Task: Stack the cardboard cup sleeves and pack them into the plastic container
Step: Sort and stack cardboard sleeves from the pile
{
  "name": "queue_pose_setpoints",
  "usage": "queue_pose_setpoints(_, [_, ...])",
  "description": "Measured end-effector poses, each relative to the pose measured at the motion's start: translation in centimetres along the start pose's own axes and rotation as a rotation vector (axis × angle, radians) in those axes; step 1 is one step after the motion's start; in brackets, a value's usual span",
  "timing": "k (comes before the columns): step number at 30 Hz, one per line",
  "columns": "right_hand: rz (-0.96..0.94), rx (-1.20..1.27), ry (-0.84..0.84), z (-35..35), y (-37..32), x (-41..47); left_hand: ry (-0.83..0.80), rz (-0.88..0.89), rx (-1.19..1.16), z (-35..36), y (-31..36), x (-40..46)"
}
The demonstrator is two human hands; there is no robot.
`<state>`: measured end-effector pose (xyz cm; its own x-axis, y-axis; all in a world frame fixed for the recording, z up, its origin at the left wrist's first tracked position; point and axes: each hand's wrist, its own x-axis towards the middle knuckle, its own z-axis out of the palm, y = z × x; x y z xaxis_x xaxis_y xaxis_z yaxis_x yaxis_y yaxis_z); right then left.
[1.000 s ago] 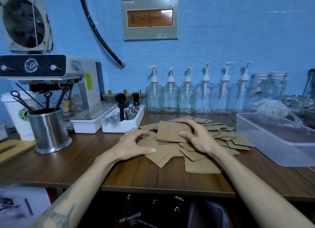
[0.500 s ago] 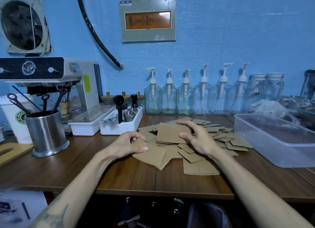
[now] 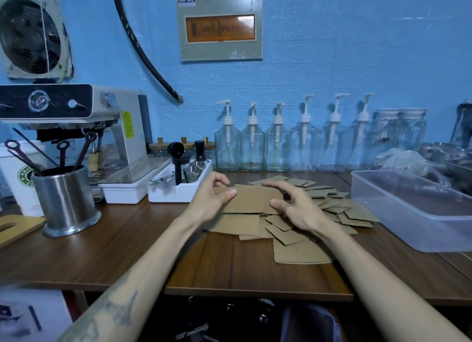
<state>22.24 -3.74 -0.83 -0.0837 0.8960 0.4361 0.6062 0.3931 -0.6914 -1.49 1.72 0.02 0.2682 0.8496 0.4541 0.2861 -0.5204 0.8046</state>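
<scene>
Wall: painted blue brick [image 3: 332, 60], rough in texture.
Wall fittings: grey panel with an orange window [image 3: 220, 27]; a boxed fan [image 3: 33, 35] at upper left; a black hose [image 3: 143, 53] curving down.
Furniture: dark wooden counter [image 3: 127, 252].
Light: dim, bluish.

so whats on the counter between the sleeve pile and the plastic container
Nothing: in the head view a narrow strip of bare wooden counter separates the rightmost cardboard sleeves from the plastic container. They lie close but apart.
</scene>
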Motion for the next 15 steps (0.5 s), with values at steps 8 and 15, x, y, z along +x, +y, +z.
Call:
queue_pose_setpoints(8, [0.03, 0.043, -0.086, 0.5, -0.3, 0.0, -0.092, 0.017, 0.174, 2.7, -0.4, -0.1])
queue_pose_setpoints(15, [-0.012, -0.123, -0.044, 1.6, 0.1, 0.4, -0.121, 0.117, 0.274, 2.9, -0.6, 0.2])
